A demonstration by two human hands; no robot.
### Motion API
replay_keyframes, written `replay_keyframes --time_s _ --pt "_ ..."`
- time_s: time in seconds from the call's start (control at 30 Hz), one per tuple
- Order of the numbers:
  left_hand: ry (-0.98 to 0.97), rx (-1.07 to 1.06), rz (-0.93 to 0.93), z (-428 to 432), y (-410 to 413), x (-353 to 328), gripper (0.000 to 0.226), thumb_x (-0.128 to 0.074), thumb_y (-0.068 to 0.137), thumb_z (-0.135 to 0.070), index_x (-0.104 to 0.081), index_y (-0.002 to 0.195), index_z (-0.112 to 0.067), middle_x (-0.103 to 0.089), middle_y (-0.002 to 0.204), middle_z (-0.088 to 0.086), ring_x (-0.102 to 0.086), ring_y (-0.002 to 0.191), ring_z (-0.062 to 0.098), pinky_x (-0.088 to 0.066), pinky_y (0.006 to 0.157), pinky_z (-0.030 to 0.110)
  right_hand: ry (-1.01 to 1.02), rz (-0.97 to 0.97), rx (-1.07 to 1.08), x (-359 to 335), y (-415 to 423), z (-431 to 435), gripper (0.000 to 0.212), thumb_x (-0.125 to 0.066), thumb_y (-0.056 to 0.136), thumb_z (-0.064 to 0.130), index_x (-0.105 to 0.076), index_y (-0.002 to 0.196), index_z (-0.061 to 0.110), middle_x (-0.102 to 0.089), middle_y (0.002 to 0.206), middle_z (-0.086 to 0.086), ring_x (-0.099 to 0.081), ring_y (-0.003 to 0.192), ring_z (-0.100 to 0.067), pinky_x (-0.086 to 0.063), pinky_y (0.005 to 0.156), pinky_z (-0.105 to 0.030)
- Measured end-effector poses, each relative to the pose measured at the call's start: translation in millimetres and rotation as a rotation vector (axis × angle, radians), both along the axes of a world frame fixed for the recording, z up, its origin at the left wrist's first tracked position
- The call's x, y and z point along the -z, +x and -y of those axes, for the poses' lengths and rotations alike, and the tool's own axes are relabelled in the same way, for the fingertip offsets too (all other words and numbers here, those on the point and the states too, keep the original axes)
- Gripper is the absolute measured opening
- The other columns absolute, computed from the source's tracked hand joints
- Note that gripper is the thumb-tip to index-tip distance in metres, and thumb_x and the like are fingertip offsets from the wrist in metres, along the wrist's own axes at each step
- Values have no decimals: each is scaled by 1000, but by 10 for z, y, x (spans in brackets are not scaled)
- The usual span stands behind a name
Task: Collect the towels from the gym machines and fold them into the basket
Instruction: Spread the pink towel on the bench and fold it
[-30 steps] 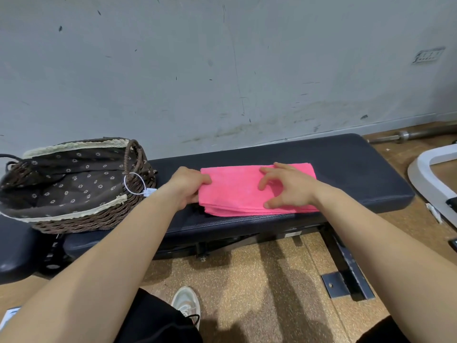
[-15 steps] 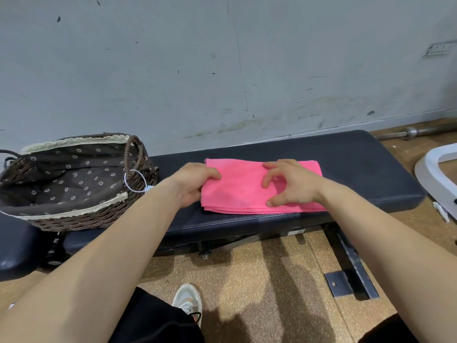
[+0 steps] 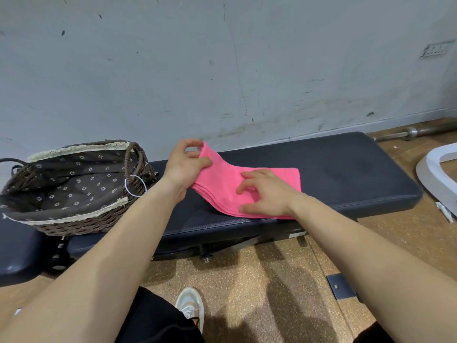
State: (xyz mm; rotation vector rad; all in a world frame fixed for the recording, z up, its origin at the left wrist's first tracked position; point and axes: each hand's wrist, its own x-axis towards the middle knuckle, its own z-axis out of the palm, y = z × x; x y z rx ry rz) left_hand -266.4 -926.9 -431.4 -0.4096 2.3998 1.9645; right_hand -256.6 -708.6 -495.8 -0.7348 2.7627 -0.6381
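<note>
A folded pink towel (image 3: 222, 184) lies on the black padded bench (image 3: 346, 174). My left hand (image 3: 185, 167) grips the towel's left end and holds it lifted off the pad. My right hand (image 3: 264, 191) rests on the towel's right half with its fingers spread and bent, fingertips on the cloth. A brown wicker basket (image 3: 74, 224) with a dark flowered lining stands on the bench at the left, with nothing visible inside it.
A grey scuffed wall (image 3: 222, 70) runs just behind the bench. A steel barbell (image 3: 415, 131) lies on the floor at the far right, next to a white machine frame (image 3: 435, 167). My shoe (image 3: 190, 305) stands on the speckled floor below.
My left hand has closed on the towel's left end and raised it off the bench. My right hand stays on the towel's right half.
</note>
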Motion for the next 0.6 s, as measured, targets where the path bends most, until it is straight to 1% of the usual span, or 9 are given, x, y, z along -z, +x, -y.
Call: replay_keyframes --time_s 0.07,0.13,0.17,0.23,0.3,0.37,0.43,0.53,0.6 --pt "-20 42 -31 -97 -12 -76 44 -73 79 -1 -63 117 -22 -68 109 10 -70 92 25 -56 77 34 -5 14 -16 -14 17 29 51 -70 77 60 -63 125 43 -34 159 5 -24 146 -22 -21 120 -37" --pt "-48 89 -39 -213 -10 -103 42 -73 80 -2 -64 116 -21 -68 110 9 -69 93 22 -56 77 31 -42 -4 11 -59 1 -16 42 -69 80 56 -67 119 41 -43 154 5 -30 142 -22 -26 118 -38" --pt "-66 125 -38 -298 -3 -105 41 -73 81 -2 -64 117 -20 -69 108 8 -69 90 20 -56 74 28 -62 -25 43 -79 -11 -95 35 -67 81 53 -69 113 39 -51 146 6 -36 137 -22 -30 115 -40" --pt "-112 198 -42 -477 9 -78 40 -73 82 -2 -64 118 -18 -69 103 5 -67 82 13 -52 67 19 -90 -73 128 -97 -33 -321 29 -61 80 54 -71 103 38 -63 123 13 -50 124 -21 -40 107 -44" --pt "-148 258 -46 -656 14 -37 41 -73 81 -2 -65 118 -18 -67 96 -1 -64 80 9 -50 70 16 -104 -91 230 -67 -35 -609 31 -55 77 54 -69 100 39 -64 111 16 -56 114 -19 -47 99 -45" --pt "-188 311 -41 -814 11 25 43 -75 80 -4 -65 119 -18 -65 93 -6 -63 85 6 -50 82 21 -88 -92 286 -37 4 -874 36 -55 76 54 -68 105 39 -64 111 13 -56 113 -19 -47 98 -45" --pt "-242 361 -25 -953 17 94 44 -77 80 -6 -65 120 -18 -66 96 -6 -64 91 6 -50 90 25 -56 -79 281 -21 72 -1065 44 -57 75 59 -66 113 39 -63 118 12 -54 117 -19 -43 103 -45" --pt "-295 425 -7 -1123 19 205 44 -78 79 -7 -65 119 -19 -69 100 -2 -67 98 13 -51 96 32 17 -34 227 9 186 -1186 64 -58 74 66 -60 130 35 -57 135 7 -48 127 -19 -36 110 -45" --pt "-319 450 -3 -1210 21 256 43 -77 78 -6 -65 117 -20 -70 99 -4 -67 100 13 -50 94 28 92 -18 226 36 255 -1179 74 -57 74 70 -53 140 36 -48 146 6 -42 133 -24 -36 110 -47"
